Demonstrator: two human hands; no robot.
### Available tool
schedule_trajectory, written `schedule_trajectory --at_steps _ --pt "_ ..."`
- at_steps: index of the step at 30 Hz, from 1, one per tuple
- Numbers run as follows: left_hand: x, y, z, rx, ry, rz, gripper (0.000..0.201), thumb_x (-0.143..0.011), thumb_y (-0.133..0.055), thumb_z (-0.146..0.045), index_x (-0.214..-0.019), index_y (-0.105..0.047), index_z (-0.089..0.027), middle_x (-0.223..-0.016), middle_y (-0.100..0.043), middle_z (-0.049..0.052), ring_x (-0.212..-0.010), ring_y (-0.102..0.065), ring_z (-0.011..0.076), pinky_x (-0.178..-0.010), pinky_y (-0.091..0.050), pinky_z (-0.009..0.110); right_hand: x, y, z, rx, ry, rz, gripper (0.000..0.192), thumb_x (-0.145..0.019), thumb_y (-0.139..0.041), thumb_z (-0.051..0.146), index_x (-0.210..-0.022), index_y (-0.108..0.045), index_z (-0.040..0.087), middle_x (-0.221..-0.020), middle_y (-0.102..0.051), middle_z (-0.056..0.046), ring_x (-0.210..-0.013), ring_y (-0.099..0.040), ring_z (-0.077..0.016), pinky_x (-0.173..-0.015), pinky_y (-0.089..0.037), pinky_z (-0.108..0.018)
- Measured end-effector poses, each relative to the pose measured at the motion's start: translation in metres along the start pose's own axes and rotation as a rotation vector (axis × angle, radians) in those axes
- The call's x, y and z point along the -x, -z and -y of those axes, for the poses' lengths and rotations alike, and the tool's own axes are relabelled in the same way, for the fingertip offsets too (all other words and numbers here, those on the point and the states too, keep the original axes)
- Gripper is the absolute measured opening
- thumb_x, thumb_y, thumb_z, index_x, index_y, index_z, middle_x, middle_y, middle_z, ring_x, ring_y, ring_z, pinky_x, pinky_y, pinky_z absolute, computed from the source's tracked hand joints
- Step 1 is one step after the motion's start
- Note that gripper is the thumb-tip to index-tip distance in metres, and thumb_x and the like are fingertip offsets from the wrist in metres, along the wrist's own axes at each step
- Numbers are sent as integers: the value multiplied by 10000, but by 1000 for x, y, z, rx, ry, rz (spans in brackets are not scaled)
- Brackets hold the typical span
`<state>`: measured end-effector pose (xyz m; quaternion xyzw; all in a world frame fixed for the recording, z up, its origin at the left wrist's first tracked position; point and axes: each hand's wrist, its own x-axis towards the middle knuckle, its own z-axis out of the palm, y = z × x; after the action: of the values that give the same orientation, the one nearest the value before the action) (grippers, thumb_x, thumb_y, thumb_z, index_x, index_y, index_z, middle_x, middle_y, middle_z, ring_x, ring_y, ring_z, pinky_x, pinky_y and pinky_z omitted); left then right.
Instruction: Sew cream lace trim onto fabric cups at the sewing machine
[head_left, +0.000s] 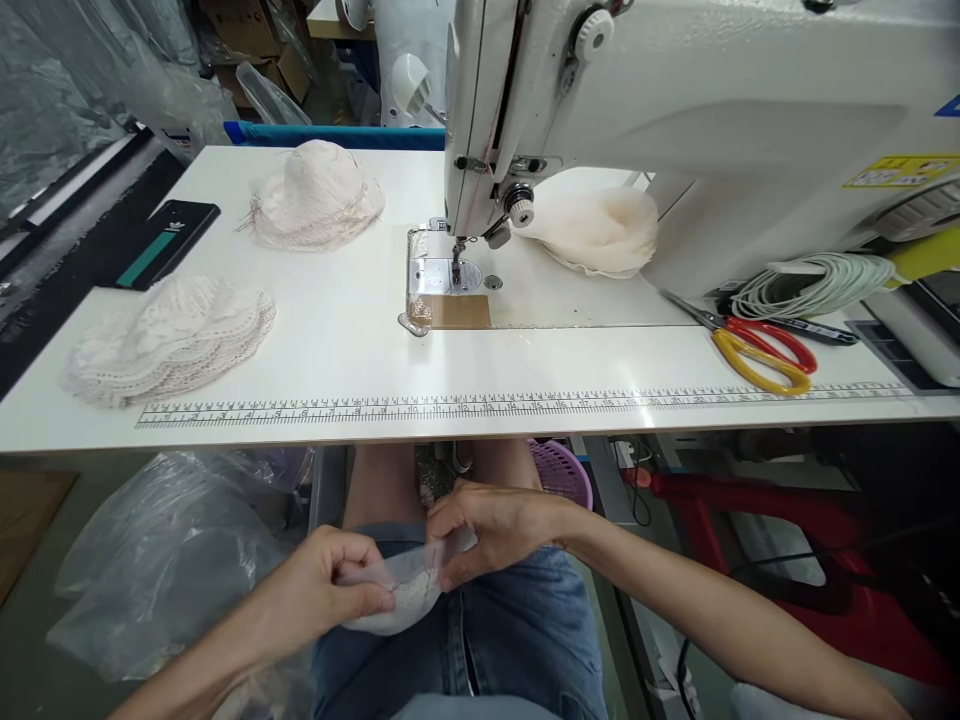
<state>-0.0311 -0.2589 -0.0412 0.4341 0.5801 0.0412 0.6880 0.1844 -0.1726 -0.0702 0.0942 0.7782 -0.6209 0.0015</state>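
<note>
Over my lap, both hands pinch a thin, pale, partly see-through piece of fabric (411, 600) that sags in a curve between them. My left hand (337, 580) grips its left side between thumb and fingers. At the other side, my right hand (487, 530) is closed on the edge with thumb and fingertips. On the table above, a stack of pale lace-edged cup pieces (172, 340) lies at the left, with a second stack of cup pieces (319, 195) behind it. Smooth beige cup pieces (592, 230) rest under the sewing machine's arm.
A white sewing machine (697, 90) stands on the white table (360, 350), its needle over the metal plate. Scissors (765, 350) and a coil of pale cord (817, 285) lie at the right. A purple basket (561, 472) and a clear plastic bag (180, 550) are below.
</note>
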Motion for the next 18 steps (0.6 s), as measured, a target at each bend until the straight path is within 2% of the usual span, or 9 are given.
schedule_trajectory --at_steps 5,10,14,18 --pt "-1 0 4 2 -17 -26 333 -649 -662 -416 -527 -482 -164 -460 -264 -95 -472 -219 74 -468 -148 221 -2 -2 2 31 -6 -34 157 -770 -674 223 -878 -674 108 -719 -621 5 -644 -563 -88 -562 -376 -146" --pt "1 0 -2 33 19 33 288 -634 -664 -402 -586 -596 -127 -493 -375 -62 -500 -274 84 -484 -180 217 -2 0 3 -50 -34 7 128 -792 -647 188 -875 -682 98 -750 -662 -7 -683 -603 -95 -595 -401 -137" --pt "4 0 -4 36 40 53 268 -645 -641 -379 -646 -670 -112 -497 -371 -60 -505 -261 84 -489 -186 216 -2 1 1 -97 -64 17 144 -792 -647 185 -881 -688 79 -785 -681 -29 -718 -625 -112 -604 -418 -136" --pt "3 1 -5 56 21 51 273 -657 -632 -380 -623 -687 -115 -504 -380 -51 -518 -285 89 -498 -209 216 -2 3 0 -117 -66 27 143 -813 -621 175 -884 -689 71 -783 -682 -35 -705 -624 -107 -604 -424 -133"
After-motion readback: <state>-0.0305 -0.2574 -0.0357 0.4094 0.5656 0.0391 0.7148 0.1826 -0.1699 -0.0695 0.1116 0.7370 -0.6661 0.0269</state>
